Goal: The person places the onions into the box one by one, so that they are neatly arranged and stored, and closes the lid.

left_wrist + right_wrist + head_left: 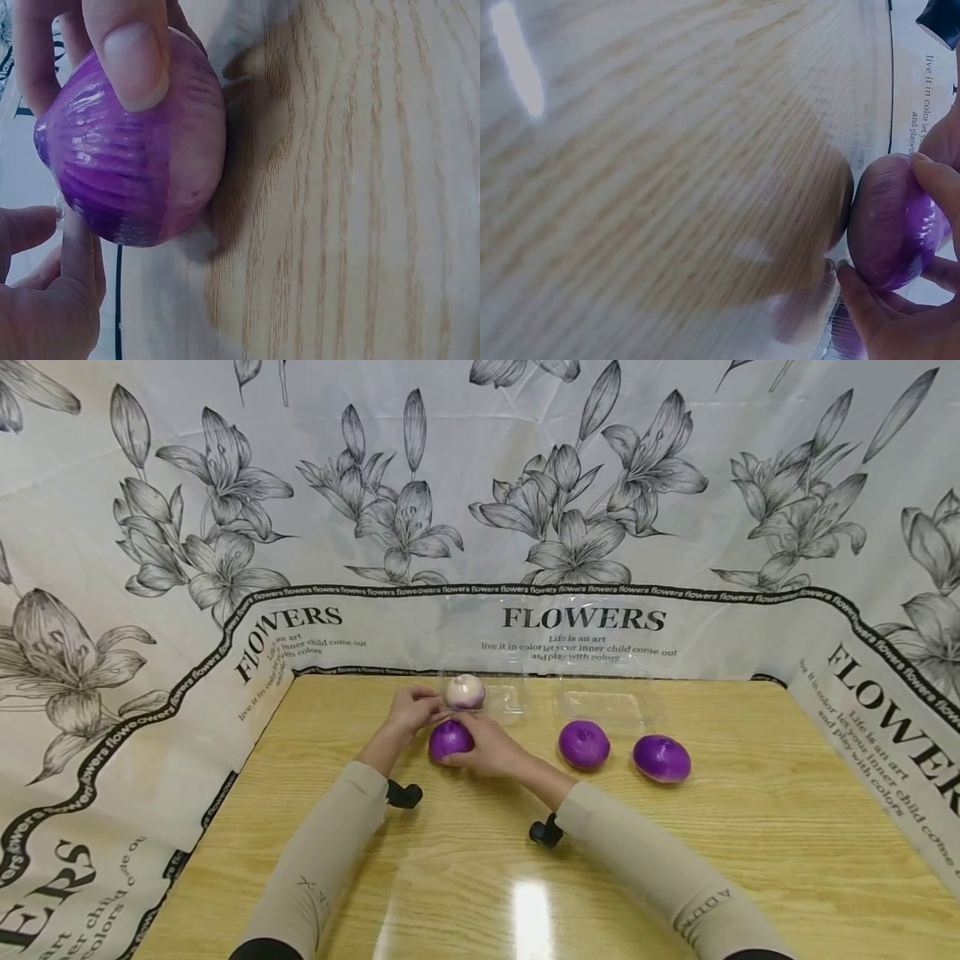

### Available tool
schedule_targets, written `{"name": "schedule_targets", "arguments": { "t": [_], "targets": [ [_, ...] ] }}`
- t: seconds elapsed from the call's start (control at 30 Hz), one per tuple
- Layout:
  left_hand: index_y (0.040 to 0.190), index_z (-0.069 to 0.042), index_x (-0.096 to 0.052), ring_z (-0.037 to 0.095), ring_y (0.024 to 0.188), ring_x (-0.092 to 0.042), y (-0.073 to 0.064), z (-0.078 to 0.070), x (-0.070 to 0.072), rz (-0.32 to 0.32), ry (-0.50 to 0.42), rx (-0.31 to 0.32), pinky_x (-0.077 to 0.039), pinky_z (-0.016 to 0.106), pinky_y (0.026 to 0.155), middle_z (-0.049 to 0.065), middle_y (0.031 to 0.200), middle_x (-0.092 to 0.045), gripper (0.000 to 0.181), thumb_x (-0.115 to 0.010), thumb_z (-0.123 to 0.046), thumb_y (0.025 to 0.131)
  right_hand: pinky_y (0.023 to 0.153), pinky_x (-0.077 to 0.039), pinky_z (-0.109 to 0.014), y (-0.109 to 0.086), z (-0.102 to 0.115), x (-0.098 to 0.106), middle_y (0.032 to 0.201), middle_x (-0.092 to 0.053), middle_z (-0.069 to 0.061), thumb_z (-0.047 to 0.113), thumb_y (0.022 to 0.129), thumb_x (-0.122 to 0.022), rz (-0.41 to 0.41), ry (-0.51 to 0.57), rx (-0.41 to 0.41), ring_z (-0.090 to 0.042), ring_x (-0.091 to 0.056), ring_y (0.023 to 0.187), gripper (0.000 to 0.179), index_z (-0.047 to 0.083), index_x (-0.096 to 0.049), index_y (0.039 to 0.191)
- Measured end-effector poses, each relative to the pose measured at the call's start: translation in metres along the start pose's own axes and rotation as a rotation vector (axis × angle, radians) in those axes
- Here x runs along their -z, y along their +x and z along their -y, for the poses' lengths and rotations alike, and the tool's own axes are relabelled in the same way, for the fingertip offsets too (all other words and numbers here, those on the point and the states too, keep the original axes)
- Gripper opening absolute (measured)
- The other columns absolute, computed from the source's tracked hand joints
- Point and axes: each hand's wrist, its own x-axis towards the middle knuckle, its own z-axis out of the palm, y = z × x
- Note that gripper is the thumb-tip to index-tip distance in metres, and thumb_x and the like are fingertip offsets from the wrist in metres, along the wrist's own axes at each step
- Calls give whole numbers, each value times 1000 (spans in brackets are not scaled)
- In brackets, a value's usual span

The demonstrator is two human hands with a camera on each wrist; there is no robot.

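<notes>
My right hand (491,747) grips a purple onion (450,741), thumb on its near side and fingers over its top. In the left wrist view, the same onion (150,150) shows a paler underside, close over the table. Just left of it, my left hand (411,712) pinches the near edge of a clear plastic box (510,700) between thumb and fingers. A white-and-purple onion (465,691) lies in that box, right behind my fingertips. In the right wrist view, my right thumb and a finger span the held onion (892,225).
A second clear plastic box (607,706) stands to the right at the table's back. Two more purple onions, one onion (583,744) and another onion (662,758), lie in front of it on the wooden table (465,860). A flower-printed cloth (405,635) hangs behind.
</notes>
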Motion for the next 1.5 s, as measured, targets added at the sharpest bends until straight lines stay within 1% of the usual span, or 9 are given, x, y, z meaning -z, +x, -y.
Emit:
{"name": "schedule_targets", "arguments": {
  "t": [0.27, 0.53, 0.67, 0.83, 1.07, 1.23, 1.5],
  "targets": [
    [133, 16, -51, 28, 98, -62, -1, -2, 0, 0, 0, -6, -61, 32, 96, 23, 116, -54, 36, -56, 8, 99, 110, -50, -51, 2, 3, 1, 139, -55, -23, 20, 87, -85, -17, -7, 32, -38, -55, 128, 67, 1, -53, 142],
    [133, 17, -50, 25, 94, -60, -3, -2, -1, 8, 0, -4, -59, 35, 100, 21, 110, -53, 35, -56, 7, 100, 110, -50, -52, 0, 5, 3, 139, -56, -23, 21, 86, -85, -16, -17, 39, -38, -55, 128, 67, 1, -53, 142],
    [135, 16, -49, 27, 98, -60, -4, -2, 0, 11, 10, 3, -59, 35, 100, 23, 116, -53, 36, -56, 7, 100, 110, -50, -52, -2, 4, 6, 141, -55, -23, 23, 87, -84, -6, -17, 31, -39, -55, 129, 69, 3, -52, 144],
    [136, 15, -49, 27, 100, -59, -3, -2, 0, 11, 18, 2, -59, 33, 99, 27, 126, -53, 38, -55, 7, 100, 109, -50, -52, -5, 4, 10, 139, -57, -22, 24, 86, -85, -4, -30, 47, -38, -56, 128, 69, 3, -53, 144],
    [135, 16, -49, 26, 98, -59, -4, -2, -1, 14, 22, -5, -59, 34, 99, 26, 121, -53, 37, -55, 7, 100, 109, -51, -51, -11, 9, 17, 138, -58, -22, 22, 85, -86, -2, -19, 44, -38, -57, 127, 70, 3, -53, 144],
    [135, 16, -50, 26, 98, -59, -3, -1, -1, 18, 17, -7, -59, 35, 100, 25, 120, -53, 37, -56, 8, 99, 108, -52, -51, -15, 12, 22, 136, -59, -23, 21, 85, -86, -11, -13, 65, -39, -58, 125, 69, 1, -53, 143],
    [133, 17, -49, 23, 93, -59, -3, 1, -1, 11, 4, -18, -60, 30, 96, 25, 119, -53, 36, -56, 9, 99, 108, -52, -51, -21, 13, 31, 138, -56, -24, 21, 86, -85, 2, 0, 37, -38, -56, 126, 73, 1, -49, 147]
  ]
}}
